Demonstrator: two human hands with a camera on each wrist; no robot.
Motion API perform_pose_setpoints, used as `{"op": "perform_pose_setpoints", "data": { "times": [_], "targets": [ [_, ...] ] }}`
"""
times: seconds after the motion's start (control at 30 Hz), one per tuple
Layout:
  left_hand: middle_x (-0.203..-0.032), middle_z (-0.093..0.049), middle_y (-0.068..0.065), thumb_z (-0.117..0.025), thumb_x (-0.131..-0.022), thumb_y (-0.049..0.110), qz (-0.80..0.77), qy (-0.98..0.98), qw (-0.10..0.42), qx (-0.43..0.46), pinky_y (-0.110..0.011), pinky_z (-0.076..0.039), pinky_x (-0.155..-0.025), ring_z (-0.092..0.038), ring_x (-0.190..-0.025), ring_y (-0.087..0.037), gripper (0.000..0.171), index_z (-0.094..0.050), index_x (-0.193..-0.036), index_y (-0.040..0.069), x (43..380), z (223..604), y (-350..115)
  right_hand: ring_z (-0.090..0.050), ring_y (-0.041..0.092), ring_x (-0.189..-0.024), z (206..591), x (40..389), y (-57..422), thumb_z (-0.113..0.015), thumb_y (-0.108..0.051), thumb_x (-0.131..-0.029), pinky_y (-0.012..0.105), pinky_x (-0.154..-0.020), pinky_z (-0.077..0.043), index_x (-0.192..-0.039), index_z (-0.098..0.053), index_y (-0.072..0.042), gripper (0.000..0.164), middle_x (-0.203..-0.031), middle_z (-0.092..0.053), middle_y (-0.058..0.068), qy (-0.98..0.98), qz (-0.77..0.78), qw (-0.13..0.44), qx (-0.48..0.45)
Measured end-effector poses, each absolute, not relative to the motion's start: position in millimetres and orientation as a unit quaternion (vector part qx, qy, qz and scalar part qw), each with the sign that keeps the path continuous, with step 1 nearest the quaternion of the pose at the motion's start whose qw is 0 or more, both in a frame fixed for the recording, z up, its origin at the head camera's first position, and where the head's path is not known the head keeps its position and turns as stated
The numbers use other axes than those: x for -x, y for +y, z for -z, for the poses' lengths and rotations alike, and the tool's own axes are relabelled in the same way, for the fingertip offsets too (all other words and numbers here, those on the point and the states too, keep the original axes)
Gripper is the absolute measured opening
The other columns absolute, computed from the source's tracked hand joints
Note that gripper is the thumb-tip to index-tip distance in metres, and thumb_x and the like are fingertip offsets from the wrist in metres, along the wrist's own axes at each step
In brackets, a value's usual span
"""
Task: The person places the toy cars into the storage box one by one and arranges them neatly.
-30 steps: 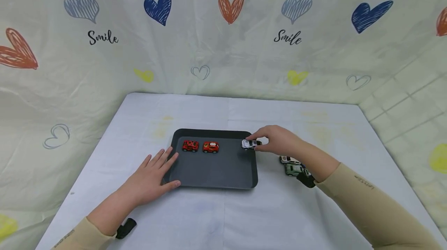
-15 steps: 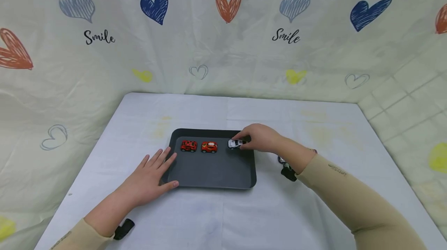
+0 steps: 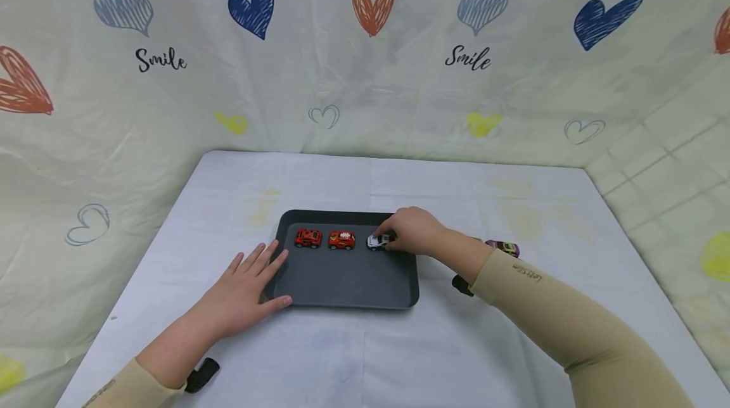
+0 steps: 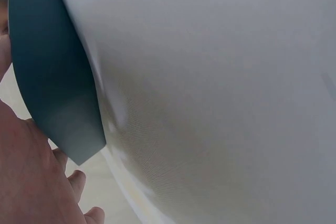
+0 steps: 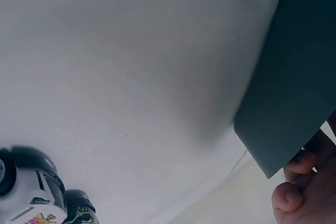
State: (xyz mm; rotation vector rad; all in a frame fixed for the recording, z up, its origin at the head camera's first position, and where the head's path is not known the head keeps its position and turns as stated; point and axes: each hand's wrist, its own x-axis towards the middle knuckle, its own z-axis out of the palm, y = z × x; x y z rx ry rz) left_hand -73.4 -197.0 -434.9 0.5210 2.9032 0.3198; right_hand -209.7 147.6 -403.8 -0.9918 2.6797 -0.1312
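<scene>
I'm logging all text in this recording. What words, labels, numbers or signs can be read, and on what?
"Smile", left on the backdrop.
"Smile", right on the backdrop.
Right sleeve: possibly begins "Lets"; rest too small.
Left sleeve: lettering too small to read.
Red cars, silver car, purple car: any lettering too small.
White car, right wrist view: markings I cannot read.

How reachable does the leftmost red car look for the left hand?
Probably yes: the left hand is at the left edge of the tray, with only bare tray between it and the leftmost red car.
</scene>
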Motion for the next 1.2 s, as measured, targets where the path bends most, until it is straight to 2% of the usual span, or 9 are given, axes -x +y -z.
{"op": "perform_pose_setpoints", "data": {
  "times": [0.3,0.57,0.87,1.2],
  "targets": [
    [-0.166,-0.014,-0.006,-0.047,-0.09,0.074,-0.106,0.975,0.088,-0.176,-0.06,-0.011,-0.118,-0.012,-0.151,-0.034,0.091,-0.024,-0.159,0.02,72,435,-198,-0.065,0.013,-0.095,401,207,149,-0.079,-0.027,-0.086,0.031,-0.077,-0.054,-0.118,-0.075,-0.027,0.032,-0.11,-0.073,-0.006,0.927,0.056,0.124,0.35],
    [-0.166,-0.015,-0.006,-0.05,-0.089,0.073,-0.124,0.973,0.076,-0.179,-0.061,-0.011,-0.118,-0.013,-0.151,-0.034,0.091,-0.026,-0.159,0.02,73,441,-200,-0.064,0.016,-0.11,391,210,152,-0.076,-0.032,-0.089,0.037,-0.088,-0.054,-0.127,-0.07,-0.029,0.038,-0.122,-0.069,-0.004,0.932,0.062,0.13,0.332],
    [-0.166,-0.014,-0.007,-0.049,-0.09,0.073,-0.12,0.974,0.078,-0.175,-0.061,-0.011,-0.118,-0.013,-0.151,-0.035,0.091,-0.026,-0.159,0.019,73,437,-199,-0.063,0.017,-0.113,380,209,165,-0.077,-0.031,-0.088,0.039,-0.092,-0.053,-0.127,-0.07,-0.026,0.04,-0.123,-0.068,-0.004,0.935,0.101,0.111,0.322],
    [-0.166,-0.013,-0.006,-0.049,-0.09,0.073,-0.106,0.975,0.086,-0.174,-0.06,-0.012,-0.118,-0.013,-0.151,-0.034,0.091,-0.024,-0.159,0.019,74,436,-199,-0.06,0.023,-0.12,378,204,204,-0.079,-0.031,-0.086,0.046,-0.099,-0.049,-0.127,-0.07,-0.026,0.042,-0.125,-0.068,-0.003,0.944,0.125,0.101,0.289]
  ]
}}
